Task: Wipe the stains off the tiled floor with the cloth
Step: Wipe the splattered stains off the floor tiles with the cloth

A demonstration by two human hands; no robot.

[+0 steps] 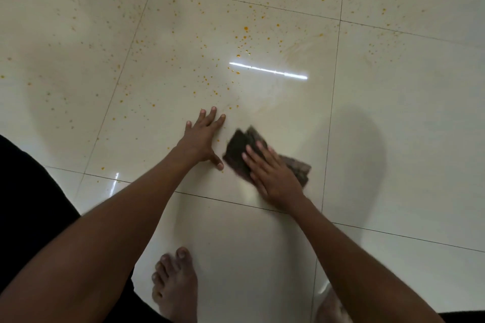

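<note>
Although nothing here carries a brand, label or readable writing, the head view shows plenty on the glossy cream tiled floor (pixel 393 113): orange stains (pixel 245 29) are spattered across the far and left tiles, thickest around the middle of the centre tile and thinning toward its edges. The left hand (pixel 203 139) lies open and flat on the tile, fingers spread, palm down, with a few orange specks just beside its fingertips and thumb. To its right, near but apart from it, the right hand (pixel 273 176) presses flat with extended fingers on the dark cloth (pixel 241 149), which lies folded on the floor and looks blurred at its far edge (a lighter brownish part sticks out on the right of the hand). A bright strip of reflected light (pixel 267 70) crosses the tile farther off. At the near edge a bare foot (pixel 174 286) stands on the floor between the two forearms, and dark clothing (pixel 26 204) fills the left near corner.
</note>
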